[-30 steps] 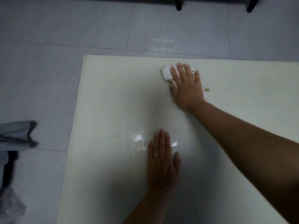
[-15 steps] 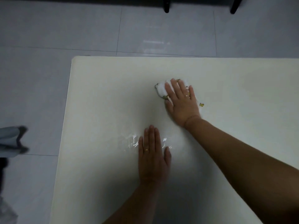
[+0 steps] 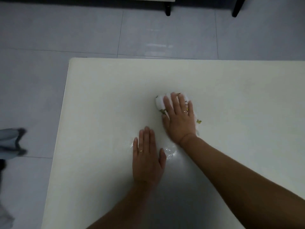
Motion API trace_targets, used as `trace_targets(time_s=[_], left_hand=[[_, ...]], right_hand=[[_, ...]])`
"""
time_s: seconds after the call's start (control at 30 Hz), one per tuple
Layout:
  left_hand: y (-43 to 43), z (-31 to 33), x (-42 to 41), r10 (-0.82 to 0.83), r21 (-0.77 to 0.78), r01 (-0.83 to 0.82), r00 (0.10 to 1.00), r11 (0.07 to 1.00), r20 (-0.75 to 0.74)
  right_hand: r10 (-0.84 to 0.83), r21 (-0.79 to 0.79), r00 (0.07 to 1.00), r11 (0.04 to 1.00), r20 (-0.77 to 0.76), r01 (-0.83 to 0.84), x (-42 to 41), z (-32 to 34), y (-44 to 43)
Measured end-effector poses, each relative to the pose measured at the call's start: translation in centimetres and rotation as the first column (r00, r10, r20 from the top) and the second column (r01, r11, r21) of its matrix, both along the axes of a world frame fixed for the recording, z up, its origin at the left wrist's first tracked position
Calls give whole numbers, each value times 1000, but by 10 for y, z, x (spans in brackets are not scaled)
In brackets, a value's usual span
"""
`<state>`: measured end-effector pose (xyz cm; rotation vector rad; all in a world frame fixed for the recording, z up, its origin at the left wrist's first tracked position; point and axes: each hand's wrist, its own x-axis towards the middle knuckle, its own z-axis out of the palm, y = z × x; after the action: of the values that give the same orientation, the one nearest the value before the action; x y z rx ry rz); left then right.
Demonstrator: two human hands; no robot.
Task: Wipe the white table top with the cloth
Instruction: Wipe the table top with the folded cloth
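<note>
White surface (image 3: 99,113) over grey tiled floor (image 3: 82,30). The cloth (image 3: 159,103), bunched, lies mid-surface under the right grip (image 3: 179,119), fingers straight and pressing it flat. The left grip (image 3: 146,161) rests spread on the surface just beside, holding nothing. Advised: even pressure, overlapping strokes through the wet patch (image 3: 170,152) by the left thumb. That left grip obstructs; dark furniture legs (image 3: 168,10) stand well apart.

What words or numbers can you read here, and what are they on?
No text can be read anywhere.
The cloth under the right hand has small yellow-green marks, too blurred to tell if they are letters.
The table and the left hand show no writing.
</note>
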<state>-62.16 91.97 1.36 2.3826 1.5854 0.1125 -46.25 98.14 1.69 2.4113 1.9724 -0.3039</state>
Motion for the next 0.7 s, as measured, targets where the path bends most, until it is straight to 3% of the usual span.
trace_targets(time_s=[0.1, 0.2, 0.3, 0.37, 0.43, 0.53, 0.6, 0.7], left_hand=[[-1, 0, -1, 3, -6, -3, 1000, 1000, 5], [0, -1, 0, 14, -5, -14, 1000, 1000, 1], [0, -3, 0, 14, -10, -14, 1000, 1000, 2], [0, -3, 0, 16, -11, -16, 1000, 1000, 1], [-1, -4, -1, 13, -8, -13, 1000, 1000, 0], [-1, -5, -1, 8, -1, -8, 1000, 1000, -3], [-1, -5, -1, 7, -4, -7, 1000, 1000, -10], [-2, -4, -1, 10, -13, -10, 1000, 1000, -16]], right_hand=[[105, 41, 994, 994, 26, -106, 54, -1, -18], [-191, 32, 981, 981, 34, 190, 78, 2, -22], [-475, 20, 880, 880, 11, 475, 36, 2, -14], [-388, 7, 922, 922, -3, 388, 0, 3, -16], [-121, -11, 993, 993, -1, 121, -12, 3, -30], [107, 37, 994, 993, 23, -108, 25, -1, -43], [19, 30, 998, 999, 53, -21, 53, 0, -51], [-305, 11, 952, 952, 19, 305, 65, 1, -55]])
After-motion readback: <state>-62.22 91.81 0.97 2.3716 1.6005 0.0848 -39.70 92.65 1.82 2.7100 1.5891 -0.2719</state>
